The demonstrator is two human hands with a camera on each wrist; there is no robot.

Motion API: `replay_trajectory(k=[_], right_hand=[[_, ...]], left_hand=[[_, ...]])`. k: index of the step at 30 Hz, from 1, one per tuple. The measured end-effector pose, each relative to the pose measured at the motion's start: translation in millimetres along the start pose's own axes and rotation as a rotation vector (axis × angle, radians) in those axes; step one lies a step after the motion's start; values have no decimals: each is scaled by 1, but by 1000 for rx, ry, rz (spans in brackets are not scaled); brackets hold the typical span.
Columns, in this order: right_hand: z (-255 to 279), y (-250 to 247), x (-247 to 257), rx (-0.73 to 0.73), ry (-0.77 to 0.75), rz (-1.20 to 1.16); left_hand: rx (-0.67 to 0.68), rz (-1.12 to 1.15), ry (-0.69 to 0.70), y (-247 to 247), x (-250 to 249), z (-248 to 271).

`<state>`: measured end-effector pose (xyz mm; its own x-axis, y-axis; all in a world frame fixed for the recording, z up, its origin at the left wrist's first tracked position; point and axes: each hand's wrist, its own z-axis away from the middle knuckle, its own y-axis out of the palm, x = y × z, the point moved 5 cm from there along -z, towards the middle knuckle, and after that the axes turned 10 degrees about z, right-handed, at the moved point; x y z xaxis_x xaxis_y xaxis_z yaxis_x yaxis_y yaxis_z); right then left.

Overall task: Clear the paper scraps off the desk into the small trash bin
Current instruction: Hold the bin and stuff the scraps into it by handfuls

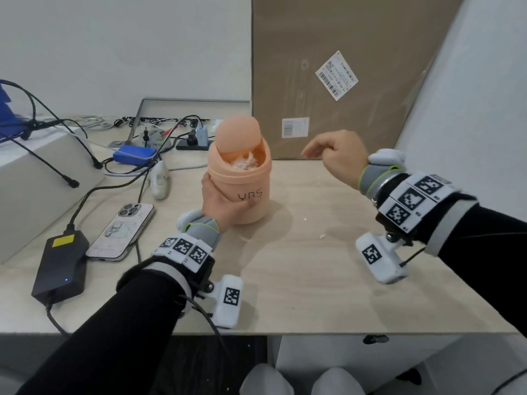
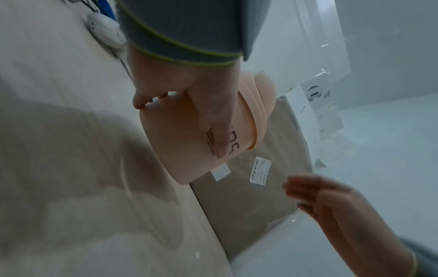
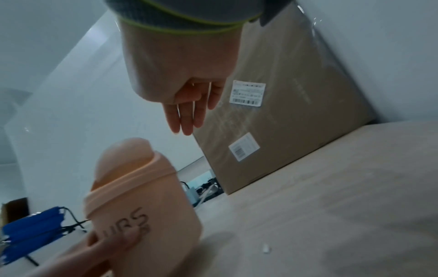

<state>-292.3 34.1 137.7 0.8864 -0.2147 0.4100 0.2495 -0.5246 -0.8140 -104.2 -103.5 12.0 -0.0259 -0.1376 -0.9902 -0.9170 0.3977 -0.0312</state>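
A small peach trash bin [image 1: 242, 178] [image 2: 196, 138] [image 3: 144, 215] stands mid-desk, its swing lid [image 1: 238, 135] tipped up and white paper scraps [image 1: 245, 162] showing inside. My left hand [image 1: 221, 205] [image 2: 189, 105] grips the bin's lower left side, thumb across the front lettering. My right hand [image 1: 333, 153] [image 3: 187, 112] hovers in the air to the right of the bin, fingers straight and relaxed, holding nothing. Two tiny white scraps [image 1: 305, 219] [image 1: 322, 236] lie on the desk right of the bin; one scrap [image 3: 266, 248] shows in the right wrist view.
A large cardboard box [image 1: 342, 75] leans against the wall behind the bin. To the left lie a phone [image 1: 121, 230], a black power brick [image 1: 61, 269], a blue case [image 1: 134, 156] and tangled cables [image 1: 85, 143]. The desk's front edge [image 1: 285, 334] runs near my forearms.
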Motion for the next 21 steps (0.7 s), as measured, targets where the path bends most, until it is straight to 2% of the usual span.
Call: replay_trajectory(k=[4,11,16,21], right_hand=[[-5,25,-52,174,130,167],[-15,95,-106,710,287,464],[-8,127,-119,945,249,535],[25,128,-96,1086,88,454]], left_hand=[[-52,-45,-15,-16,2,-21],[-65,-55,-37,-16,17,-48],[-89,-81,-30,-16,30,-66],[-119,-59,-26,-18,39,-72]])
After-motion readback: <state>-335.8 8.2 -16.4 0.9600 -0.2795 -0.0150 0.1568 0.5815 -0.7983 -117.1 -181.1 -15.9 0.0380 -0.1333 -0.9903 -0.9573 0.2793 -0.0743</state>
